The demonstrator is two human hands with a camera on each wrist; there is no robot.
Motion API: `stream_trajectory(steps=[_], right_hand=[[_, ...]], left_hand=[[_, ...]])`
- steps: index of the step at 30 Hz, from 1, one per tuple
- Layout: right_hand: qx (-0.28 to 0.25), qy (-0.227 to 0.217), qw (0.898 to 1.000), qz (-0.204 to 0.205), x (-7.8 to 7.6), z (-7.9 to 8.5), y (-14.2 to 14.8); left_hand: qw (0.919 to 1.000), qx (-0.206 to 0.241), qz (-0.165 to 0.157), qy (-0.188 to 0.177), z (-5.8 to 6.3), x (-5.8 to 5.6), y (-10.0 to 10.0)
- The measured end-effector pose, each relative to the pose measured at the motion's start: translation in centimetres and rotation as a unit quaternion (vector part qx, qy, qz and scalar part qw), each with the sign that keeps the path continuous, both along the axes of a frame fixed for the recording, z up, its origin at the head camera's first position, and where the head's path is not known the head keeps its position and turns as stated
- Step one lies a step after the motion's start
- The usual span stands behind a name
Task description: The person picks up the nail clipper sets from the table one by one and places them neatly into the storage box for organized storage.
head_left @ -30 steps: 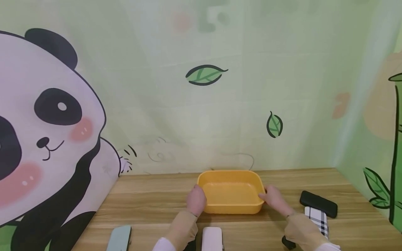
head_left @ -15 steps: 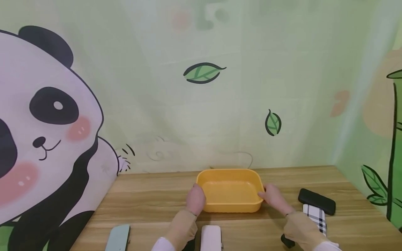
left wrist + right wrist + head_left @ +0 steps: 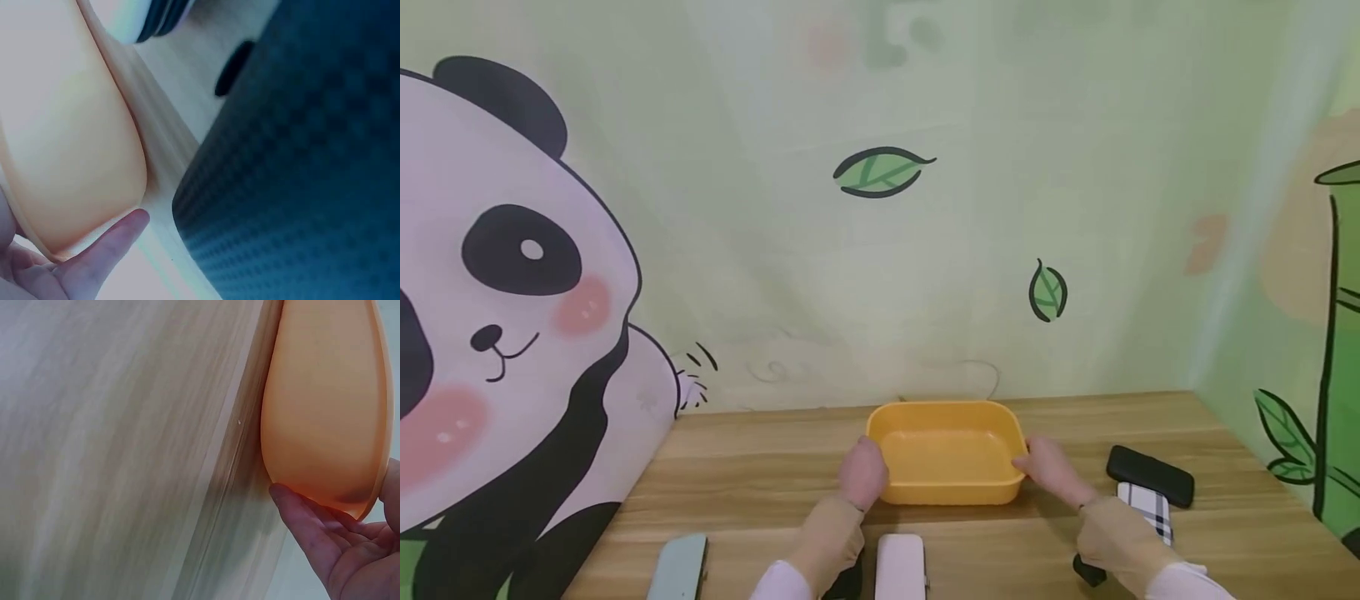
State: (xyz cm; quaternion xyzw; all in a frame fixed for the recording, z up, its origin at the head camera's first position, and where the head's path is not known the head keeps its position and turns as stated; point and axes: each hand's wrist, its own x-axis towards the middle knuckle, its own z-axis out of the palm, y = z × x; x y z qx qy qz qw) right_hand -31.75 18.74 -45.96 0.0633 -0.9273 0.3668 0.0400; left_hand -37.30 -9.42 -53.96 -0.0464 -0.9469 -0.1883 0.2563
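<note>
Just a yellow tub (image 3: 951, 462) between fingers (image 3: 306, 528)

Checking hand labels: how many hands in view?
2: the left hand grips the yellow tray at its left end, the right hand at its right end. No other hand shows.

Plain beige wrist coverings (image 3: 824, 537), pale whitish long sleeves (image 3: 1187, 582), loose fabric at the ends

The pale green wall (image 3: 955, 250) is decorated with a panda (image 3: 580, 217) and leaves (image 3: 880, 172), with bamboo (image 3: 1348, 242) at right. It is met by a wood-grained surface (image 3: 760, 467).
</note>
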Motion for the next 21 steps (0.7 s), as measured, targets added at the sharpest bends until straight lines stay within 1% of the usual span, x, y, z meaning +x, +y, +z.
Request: stream_trajectory(steps=[1, 3, 4, 5, 6, 7, 8, 9, 10, 12, 13, 14, 15, 16, 17, 18, 19, 20, 21], right_hand=[[0.003, 0.001, 1.0, 0.001, -0.1, 0.1, 0.0], [0.008, -0.001, 1.0, 0.005, -0.1, 0.3, -0.1], [0.008, -0.002, 1.0, 0.005, -0.1, 0.4, -0.2], [0.009, -0.002, 1.0, 0.006, -0.1, 0.4, -0.2], [0.008, -0.003, 1.0, 0.005, -0.2, 0.4, -0.2], [0.007, -0.002, 1.0, 0.005, -0.2, 0.4, -0.2], [0.007, -0.003, 1.0, 0.004, -0.2, 0.4, -0.2], [0.006, -0.003, 1.0, 0.003, -0.2, 0.3, -0.1], [0.006, -0.002, 1.0, 0.004, -0.2, 0.3, -0.1], [0.005, -0.002, 1.0, 0.004, -0.2, 0.2, -0.1], [0.005, -0.003, 1.0, 0.004, -0.1, 0.2, 0.0], [0.004, -0.003, 1.0, 0.005, -0.1, 0.2, 0.0], [0.003, -0.003, 1.0, 0.005, 0.0, 0.2, 0.0], [0.001, -0.002, 1.0, 0.008, 0.0, 0.2, 0.0], [-0.002, -0.003, 1.0, 0.009, 0.1, 0.2, 0.0], [-0.006, -0.004, 1.0, 0.012, 0.1, 0.1, -0.1], [-0.011, -0.006, 1.0, 0.011, 0.2, 0.1, -0.1], [-0.015, -0.007, 1.0, 0.012, 0.2, 0.1, -0.1], [-0.019, -0.006, 1.0, 0.012, 0.3, 0.1, -0.2]], left_hand=[[1.0, 0.006, -0.002, -0.007, 1.0, 0.6, 0.0], [0.9981, 0.028, -0.003, -0.054, 4.9, 3.2, 0.4], [0.9958, 0.044, -0.004, -0.08, 6.3, 4.2, 0.5], [0.9963, 0.041, -0.01, -0.074, 6.4, 4.3, 0.4], [0.9962, 0.04, -0.017, -0.076, 6.2, 4.0, 0.3], [0.9978, 0.026, -0.024, -0.056, 4.7, 2.8, 0.0], [0.9988, 0.014, -0.031, -0.035, 2.6, 1.2, -0.5], [0.9988, 0.009, -0.037, -0.031, 1.0, -0.2, -0.8], [0.9989, -0.006, -0.043, -0.02, -1.5, -2.2, -1.3], [0.9984, -0.034, -0.044, -0.001, -6.8, -6.7, -2.3], [0.9976, -0.051, -0.043, 0.015, -9.5, -9.0, -2.9], [0.9972, -0.058, -0.046, 0.01, -11.3, -10.6, -3.2], [0.9962, -0.07, -0.051, 0.015, -12.8, -11.9, -3.5], [0.9943, -0.089, -0.05, 0.032, -13.8, -12.7, -3.8], [0.993, -0.095, -0.05, 0.048, -13.9, -12.8, -3.8], [0.9937, -0.089, -0.052, 0.045, -12.2, -11.2, -3.6], [0.9938, -0.085, -0.052, 0.049, -10.8, -9.9, -3.5], [0.996, -0.067, -0.052, 0.028, -8.4, -7.9, -3.2], [0.9981, -0.038, -0.049, -0.001, -5.4, -5.5, -2.9]])
